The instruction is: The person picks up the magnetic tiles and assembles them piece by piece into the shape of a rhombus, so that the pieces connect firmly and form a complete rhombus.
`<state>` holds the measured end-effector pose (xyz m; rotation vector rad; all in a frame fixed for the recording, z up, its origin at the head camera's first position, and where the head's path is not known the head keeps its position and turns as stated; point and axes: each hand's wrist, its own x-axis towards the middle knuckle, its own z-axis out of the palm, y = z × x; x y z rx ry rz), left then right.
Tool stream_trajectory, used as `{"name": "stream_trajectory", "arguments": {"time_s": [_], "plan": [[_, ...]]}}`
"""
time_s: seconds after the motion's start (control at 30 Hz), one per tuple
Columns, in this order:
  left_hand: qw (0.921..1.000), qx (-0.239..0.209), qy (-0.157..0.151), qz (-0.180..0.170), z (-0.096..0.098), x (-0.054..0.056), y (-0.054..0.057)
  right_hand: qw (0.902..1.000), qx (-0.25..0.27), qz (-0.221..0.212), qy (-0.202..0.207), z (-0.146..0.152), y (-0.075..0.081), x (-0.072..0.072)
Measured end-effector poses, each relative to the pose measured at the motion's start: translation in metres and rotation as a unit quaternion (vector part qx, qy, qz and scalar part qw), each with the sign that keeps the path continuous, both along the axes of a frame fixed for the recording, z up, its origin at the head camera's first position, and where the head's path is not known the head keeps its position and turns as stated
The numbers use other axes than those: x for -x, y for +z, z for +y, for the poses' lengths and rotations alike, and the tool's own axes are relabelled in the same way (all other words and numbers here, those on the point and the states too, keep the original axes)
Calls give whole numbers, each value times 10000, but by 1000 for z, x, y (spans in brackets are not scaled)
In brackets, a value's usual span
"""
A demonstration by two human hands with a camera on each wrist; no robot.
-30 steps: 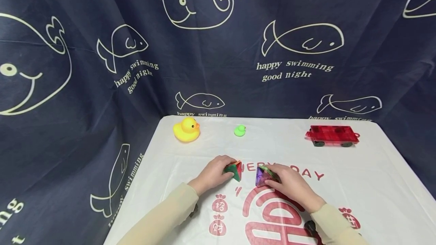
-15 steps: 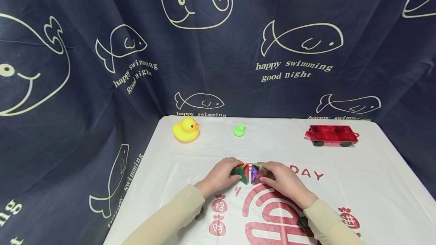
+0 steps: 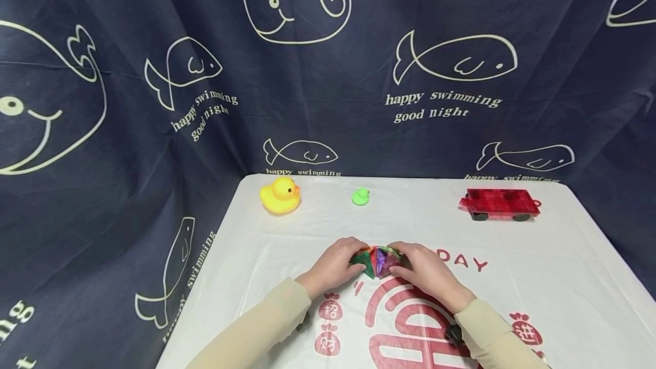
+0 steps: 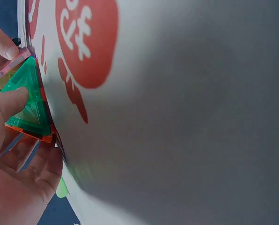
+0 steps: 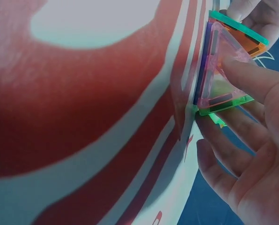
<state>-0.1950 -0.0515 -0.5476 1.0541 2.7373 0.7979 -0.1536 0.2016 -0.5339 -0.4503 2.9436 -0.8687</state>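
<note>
My left hand [image 3: 332, 265] grips a small three-sided cluster of translucent magnetic tiles. Its green triangle tile [image 4: 33, 112] lies under the thumb, with an orange tile [image 4: 32, 134] along one edge and a red one facing right. A second cluster is pinched by my right hand [image 3: 431, 271]: a pink triangle tile [image 5: 214, 77] under the thumb, a purple tile [image 3: 381, 261] facing left, and a light green tile [image 5: 226, 105] by the fingers. Both clusters meet side by side, red face against purple face, low over the printed white tablecloth [image 3: 287, 244].
Along the table's back stand a yellow rubber duck [image 3: 280, 195], a small green duck [image 3: 361, 196] and a red translucent wheeled car base [image 3: 500, 203]. A dark blue curtain [image 3: 359, 101] with whale and fish drawings hangs behind and to the left.
Both hands have moved inward, the left one rightward and the right one leftward, each carrying its tile cluster. The gap between the clusters has closed. The ducks and car base have stayed put.
</note>
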Motion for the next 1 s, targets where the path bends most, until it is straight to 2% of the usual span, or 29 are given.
{"name": "stream_trajectory", "arguments": {"time_s": [0.27, 0.63, 0.8, 1.0], "plan": [[10000, -59, -16, -17, 1, 2, -2, 9997, 30, 146, 180, -1, 6, 0], [9999, -95, -73, 74, 3, 4, -4, 9966, -336, 595, 460, -10, 17, 1], [9996, -89, -129, 240, 4, 4, -4, 9971, -296, 495, 494, -15, 19, 0], [9996, -46, -119, 250, 4, 3, -3, 9978, -300, 385, 456, -17, 18, 0]]}}
